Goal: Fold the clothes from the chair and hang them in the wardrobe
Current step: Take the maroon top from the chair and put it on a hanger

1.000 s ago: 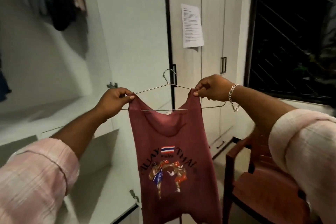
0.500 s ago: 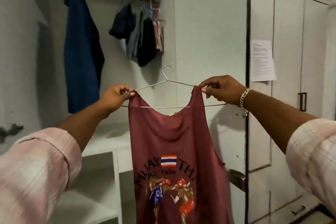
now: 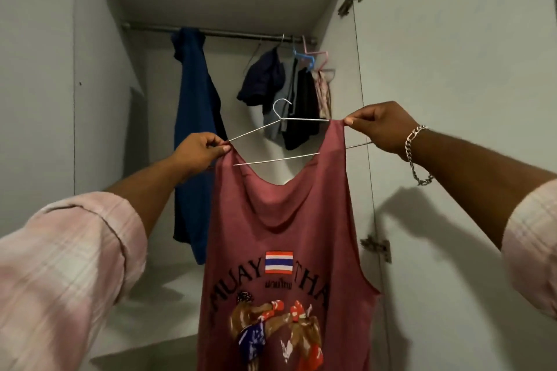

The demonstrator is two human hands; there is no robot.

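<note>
Both your arms reach forward and up, well apart, with pale pink checked sleeves pushed back to bare the forearms. Your left hand (image 3: pixel 200 149) sits lower, its knuckles turned up and its fingers curled, thumb and fingertips pinching the left strap of the red vest (image 3: pixel 286 265) together with the wire hanger (image 3: pixel 280 141). Your right hand (image 3: pixel 382 126) is held higher, back of the hand up, thumb and forefinger pinching the right strap against the hanger's other arm. A silver chain bracelet (image 3: pixel 414 156) hangs loose round your right wrist.
</note>
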